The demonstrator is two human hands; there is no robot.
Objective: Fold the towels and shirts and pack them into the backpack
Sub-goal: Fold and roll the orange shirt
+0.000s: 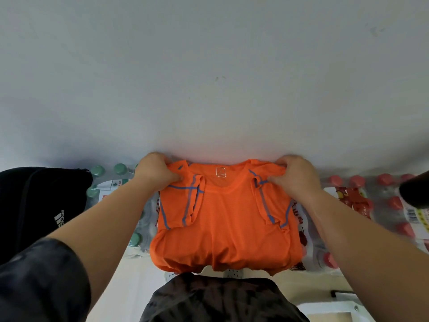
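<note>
Little room around the orange shirt [222, 219]: we see a pale wall [209, 77] rising directly behind it. Wrapped green-capped bottles [109, 180] crowd its left side, with a black backpack [34, 205] beyond them. Red-capped bottles [371, 201] fill its right, where a dark object [415, 191] juts in farther out. We find open passage above the shirt and over the pale surface [130, 287] at its near left.

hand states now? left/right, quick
Left hand: closed, gripping the left shoulder of the orange shirt.
Right hand: closed, gripping the shirt's right shoulder.
</note>
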